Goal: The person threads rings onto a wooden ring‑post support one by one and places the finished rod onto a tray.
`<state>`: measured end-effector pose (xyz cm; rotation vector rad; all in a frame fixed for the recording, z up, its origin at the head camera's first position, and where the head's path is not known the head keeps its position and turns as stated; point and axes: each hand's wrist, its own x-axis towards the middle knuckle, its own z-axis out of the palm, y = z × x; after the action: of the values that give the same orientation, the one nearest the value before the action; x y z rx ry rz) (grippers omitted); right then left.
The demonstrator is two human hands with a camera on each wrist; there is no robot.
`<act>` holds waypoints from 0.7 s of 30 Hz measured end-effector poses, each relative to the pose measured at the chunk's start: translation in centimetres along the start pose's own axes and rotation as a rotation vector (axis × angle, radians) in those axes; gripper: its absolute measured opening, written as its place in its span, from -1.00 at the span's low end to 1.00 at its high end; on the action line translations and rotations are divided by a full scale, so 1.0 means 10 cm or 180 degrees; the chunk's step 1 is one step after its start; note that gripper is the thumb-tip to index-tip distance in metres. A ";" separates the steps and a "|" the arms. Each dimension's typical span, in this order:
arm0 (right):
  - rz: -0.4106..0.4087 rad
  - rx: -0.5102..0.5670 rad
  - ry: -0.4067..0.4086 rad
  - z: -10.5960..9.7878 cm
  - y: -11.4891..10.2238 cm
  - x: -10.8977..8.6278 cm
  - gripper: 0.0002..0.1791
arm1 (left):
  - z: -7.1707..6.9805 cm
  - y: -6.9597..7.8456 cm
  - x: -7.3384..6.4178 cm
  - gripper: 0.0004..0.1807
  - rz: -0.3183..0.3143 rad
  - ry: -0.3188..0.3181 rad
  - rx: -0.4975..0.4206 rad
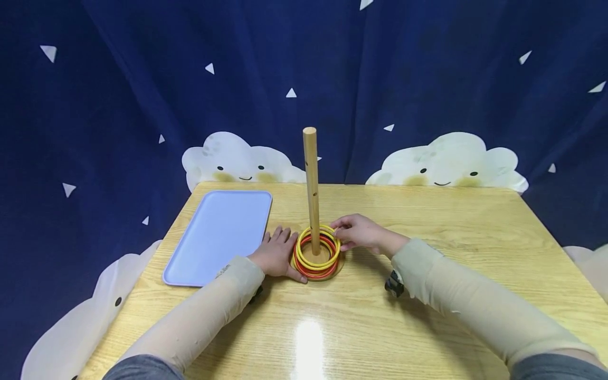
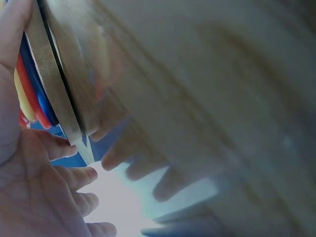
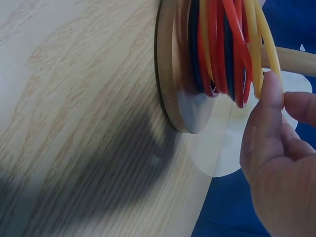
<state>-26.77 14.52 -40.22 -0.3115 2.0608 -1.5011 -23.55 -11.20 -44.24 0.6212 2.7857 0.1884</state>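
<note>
A wooden post (image 1: 312, 184) rises from a round wooden base (image 3: 169, 74), and a stack of yellow, red and dark blue rings (image 3: 213, 49) lies around its foot. My right hand (image 1: 363, 233) pinches the topmost yellow ring (image 3: 271, 47) between thumb and fingers at its right side. That ring is slightly lifted off the others on this side and still encircles the post. My left hand (image 1: 276, 254) lies spread at the left of the base, fingers straight and thumb along the front edge. In the left wrist view its palm (image 2: 42, 197) faces the base's rim.
A pale blue tray (image 1: 223, 232) lies on the wooden table (image 1: 427, 221), just left of my left hand. Behind the table hangs a dark blue curtain (image 1: 332, 63) with cloud prints. Each wrist carries a small black device (image 1: 393, 285).
</note>
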 end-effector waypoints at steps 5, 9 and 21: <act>0.0012 -0.0031 0.0000 0.02 0.02 0.01 -0.58 | 0.01 0.00 0.00 0.42 -0.0001 0.0009 -0.0001; 0.0030 -0.0076 0.0012 0.03 0.03 0.01 -0.58 | 0.00 0.01 -0.01 0.42 -0.0004 0.0008 0.0006; -0.0175 -0.0124 0.0158 -0.03 0.00 -0.01 -0.53 | 0.03 -0.01 0.02 0.42 -0.0026 -0.0001 -0.0032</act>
<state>-26.89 14.82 -40.08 -0.3522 2.1385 -1.5165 -23.68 -11.20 -44.57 0.6074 2.7849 0.2007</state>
